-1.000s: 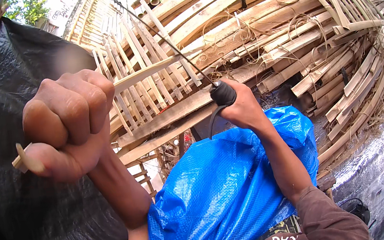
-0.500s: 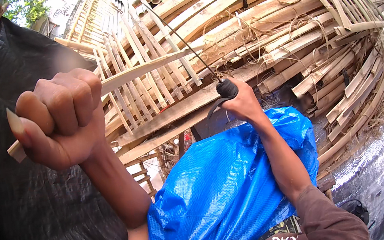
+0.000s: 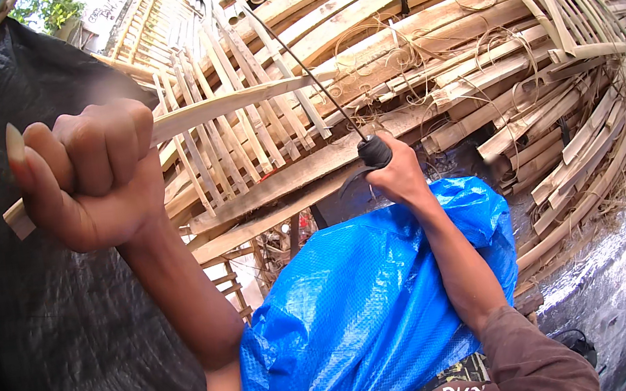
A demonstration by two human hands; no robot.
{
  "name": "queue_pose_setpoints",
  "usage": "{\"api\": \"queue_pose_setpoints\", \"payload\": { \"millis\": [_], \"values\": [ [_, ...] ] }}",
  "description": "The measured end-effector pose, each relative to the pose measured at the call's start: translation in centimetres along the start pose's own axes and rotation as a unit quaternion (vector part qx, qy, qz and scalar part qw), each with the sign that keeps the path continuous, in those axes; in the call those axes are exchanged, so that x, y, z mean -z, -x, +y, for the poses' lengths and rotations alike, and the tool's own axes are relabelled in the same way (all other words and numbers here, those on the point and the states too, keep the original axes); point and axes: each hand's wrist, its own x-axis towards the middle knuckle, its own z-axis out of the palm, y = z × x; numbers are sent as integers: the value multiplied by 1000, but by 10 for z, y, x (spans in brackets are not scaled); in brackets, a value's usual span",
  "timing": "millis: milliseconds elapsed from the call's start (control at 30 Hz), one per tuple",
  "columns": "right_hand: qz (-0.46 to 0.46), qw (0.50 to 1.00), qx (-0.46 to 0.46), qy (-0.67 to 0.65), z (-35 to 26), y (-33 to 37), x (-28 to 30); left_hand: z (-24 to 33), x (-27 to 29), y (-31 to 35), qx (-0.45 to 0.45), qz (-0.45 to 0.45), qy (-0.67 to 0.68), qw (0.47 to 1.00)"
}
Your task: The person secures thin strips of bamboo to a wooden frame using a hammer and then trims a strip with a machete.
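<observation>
My left hand (image 3: 93,177), raised at the left, is closed in a fist around a pale bamboo strip (image 3: 230,105). The strip's short end pokes out below the thumb and its long end reaches right, to the blade. In my right hand (image 3: 398,172) is the black-wrapped handle of a long knife (image 3: 319,88); its thin blade, seen nearly edge-on, slants up and left. The strip's tip meets or overlaps the blade in view; whether they touch I cannot tell. Blue plastic sheeting (image 3: 344,310) covers my lap, under both forearms.
Split bamboo lengths (image 3: 418,31) are stacked ahead, with curly shavings on them. Narrow slats (image 3: 241,126) lean in a row across the stack. More bamboo pieces (image 3: 577,161) pile up at the right. A black sheet (image 3: 95,343) hangs at the left; silvery sheeting (image 3: 610,291) lies at lower right.
My left hand has shifted a little up and left, drawing the bamboo strip along with it. My right hand has turned slightly, and the knife's handle sits a touch lower and farther right.
</observation>
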Motion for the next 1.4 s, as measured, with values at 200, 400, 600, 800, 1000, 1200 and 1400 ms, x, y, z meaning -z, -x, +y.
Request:
{"api": "queue_pose_setpoints", "payload": {
  "millis": [200, 400, 600, 800, 1000, 1200, 1400],
  "values": [
    [-8, 1000, 21, 7, -22, 16, 2, 0, 6, -1, -3, 17, 14, 1000],
    [15, 999, 33, -17, -12, 11, -15, 5, 17, 3, 5, 46, 32, 998],
    [19, 998, -43, 39, 0, 5, -4, 4, 15, 4, -1, 61, 7, 998],
    [-19, 999, 23, 11, -23, 18, -2, 5, 18, 5, 6, 56, 34, 998],
    [36, 989, -130, 60, 36, -15, 2, 2, 16, 6, -10, 91, 2, 996],
    [-1, 999, -43, 31, 17, 4, 4, -2, 10, -7, -6, 70, 22, 997],
    [17, 997, -74, 0, 39, -4, -13, 4, 21, 5, -24, 178, -19, 984]
  ]
}}
